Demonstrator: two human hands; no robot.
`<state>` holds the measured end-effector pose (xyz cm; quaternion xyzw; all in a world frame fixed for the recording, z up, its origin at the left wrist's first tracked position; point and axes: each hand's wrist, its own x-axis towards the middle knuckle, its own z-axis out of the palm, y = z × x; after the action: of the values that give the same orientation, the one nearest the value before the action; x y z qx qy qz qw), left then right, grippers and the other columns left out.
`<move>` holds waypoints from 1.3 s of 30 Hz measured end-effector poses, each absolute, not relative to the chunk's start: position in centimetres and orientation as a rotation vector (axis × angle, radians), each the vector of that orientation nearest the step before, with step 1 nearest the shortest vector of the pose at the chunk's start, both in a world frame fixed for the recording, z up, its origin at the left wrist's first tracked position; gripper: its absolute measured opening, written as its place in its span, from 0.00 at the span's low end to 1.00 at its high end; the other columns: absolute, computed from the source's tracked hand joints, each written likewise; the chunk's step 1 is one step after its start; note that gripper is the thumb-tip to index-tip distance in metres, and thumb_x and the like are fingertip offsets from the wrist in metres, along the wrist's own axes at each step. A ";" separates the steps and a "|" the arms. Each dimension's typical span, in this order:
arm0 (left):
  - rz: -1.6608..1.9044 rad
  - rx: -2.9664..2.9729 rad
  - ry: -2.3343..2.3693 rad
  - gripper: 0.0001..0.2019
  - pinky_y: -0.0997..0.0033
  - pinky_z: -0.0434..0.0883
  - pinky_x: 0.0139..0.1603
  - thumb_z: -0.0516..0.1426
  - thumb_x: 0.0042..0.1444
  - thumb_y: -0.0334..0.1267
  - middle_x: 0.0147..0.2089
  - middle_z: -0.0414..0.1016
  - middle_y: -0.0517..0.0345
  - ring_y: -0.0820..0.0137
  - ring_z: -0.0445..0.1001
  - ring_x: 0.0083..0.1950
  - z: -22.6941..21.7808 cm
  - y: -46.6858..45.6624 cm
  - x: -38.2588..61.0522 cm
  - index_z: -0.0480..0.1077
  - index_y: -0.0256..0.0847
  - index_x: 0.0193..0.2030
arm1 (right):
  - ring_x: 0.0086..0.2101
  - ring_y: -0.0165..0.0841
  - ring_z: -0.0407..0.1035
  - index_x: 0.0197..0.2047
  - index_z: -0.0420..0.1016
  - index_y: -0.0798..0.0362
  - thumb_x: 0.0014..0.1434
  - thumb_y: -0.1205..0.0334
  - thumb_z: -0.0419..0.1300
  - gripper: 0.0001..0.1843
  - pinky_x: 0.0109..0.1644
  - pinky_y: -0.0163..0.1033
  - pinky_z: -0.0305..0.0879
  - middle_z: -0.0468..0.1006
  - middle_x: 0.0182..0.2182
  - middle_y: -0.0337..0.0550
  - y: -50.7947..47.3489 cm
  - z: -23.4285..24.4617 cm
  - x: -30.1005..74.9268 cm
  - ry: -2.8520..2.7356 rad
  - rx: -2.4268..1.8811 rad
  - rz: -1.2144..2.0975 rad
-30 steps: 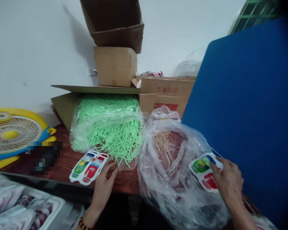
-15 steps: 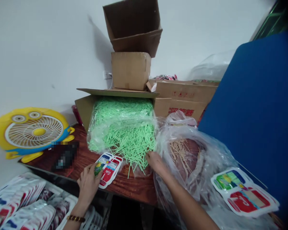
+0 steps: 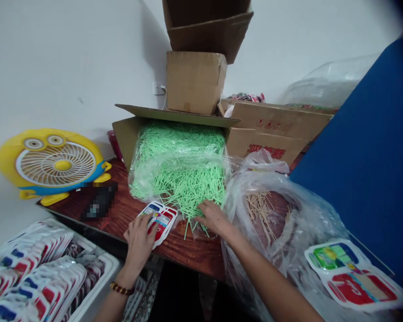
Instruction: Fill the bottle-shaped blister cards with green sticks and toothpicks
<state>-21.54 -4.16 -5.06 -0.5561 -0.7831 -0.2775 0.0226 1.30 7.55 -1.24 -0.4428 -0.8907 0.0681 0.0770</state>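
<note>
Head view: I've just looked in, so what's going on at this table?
A person is working with both hands. The left hand rests on a small stack of printed cards near the table edge. The right hand is at the front of the loose green sticks spilling from an open carton. More printed cards lie on clear plastic at the right, and a bin at lower left holds rows of similar pieces.

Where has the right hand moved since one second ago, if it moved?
Yes, leftward: judged against the open box, the right hand was at the printed cards on the right; now it is at the green sticks.
</note>
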 end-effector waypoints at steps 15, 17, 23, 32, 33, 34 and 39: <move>-0.669 -1.651 -2.666 0.21 0.48 0.62 0.51 0.49 0.62 0.45 0.58 0.66 0.45 0.51 0.63 0.56 -5.6 -3.0 -26.3 0.63 0.42 0.60 | 0.50 0.46 0.57 0.45 0.73 0.57 0.60 0.69 0.52 0.12 0.57 0.54 0.46 0.68 0.49 0.56 10.8 -2.8 -1.7 -2.809 -1.083 -0.230; -0.654 -1.640 -2.682 0.22 0.47 0.62 0.51 0.48 0.62 0.46 0.58 0.66 0.44 0.50 0.63 0.57 -5.7 -2.6 -26.4 0.62 0.41 0.60 | 0.50 0.45 0.57 0.44 0.72 0.57 0.61 0.71 0.48 0.13 0.57 0.53 0.46 0.68 0.48 0.56 10.9 -3.2 -1.9 -2.805 -1.067 -0.242; -0.616 -1.635 -2.670 0.23 0.48 0.63 0.50 0.47 0.62 0.49 0.57 0.67 0.43 0.49 0.64 0.55 -5.6 -1.4 -26.3 0.64 0.41 0.59 | 0.47 0.40 0.60 0.46 0.70 0.56 0.53 0.81 0.49 0.21 0.53 0.47 0.51 0.70 0.46 0.51 12.0 -3.9 -0.9 -2.785 -1.085 -0.192; -0.580 -1.641 -2.621 0.23 0.49 0.63 0.48 0.47 0.62 0.50 0.55 0.69 0.43 0.49 0.65 0.53 -5.8 -1.3 -26.0 0.65 0.41 0.59 | 0.47 0.44 0.60 0.49 0.69 0.55 0.52 0.78 0.52 0.21 0.52 0.50 0.51 0.70 0.46 0.53 12.2 -3.3 -0.6 -2.761 -1.035 -0.112; -0.582 -1.638 -2.616 0.23 0.49 0.63 0.48 0.47 0.62 0.49 0.55 0.69 0.43 0.49 0.65 0.53 -5.9 -1.4 -25.9 0.64 0.41 0.59 | 0.48 0.45 0.59 0.49 0.68 0.55 0.52 0.77 0.54 0.21 0.53 0.51 0.50 0.69 0.48 0.54 12.0 -3.3 -0.8 -2.766 -1.000 -0.096; -0.584 -1.635 -2.610 0.23 0.50 0.63 0.48 0.47 0.62 0.49 0.55 0.68 0.43 0.50 0.65 0.53 -5.9 -1.5 -25.9 0.64 0.41 0.59 | 0.49 0.45 0.59 0.49 0.69 0.54 0.53 0.75 0.55 0.20 0.54 0.52 0.49 0.69 0.49 0.54 11.9 -3.3 -1.0 -2.772 -0.963 -0.075; -0.594 -1.610 -2.614 0.24 0.50 0.63 0.49 0.47 0.62 0.49 0.56 0.68 0.42 0.50 0.64 0.54 -6.2 -1.6 -25.9 0.62 0.40 0.60 | 0.52 0.44 0.58 0.40 0.73 0.54 0.57 0.76 0.52 0.13 0.58 0.53 0.46 0.71 0.48 0.54 12.3 -4.2 -1.9 -2.722 -0.869 0.080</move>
<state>-25.89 -1.62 -6.18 -0.5149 -0.8359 -0.1900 0.0073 -1.87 12.25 -4.24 -0.3010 -0.9428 0.0276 0.1408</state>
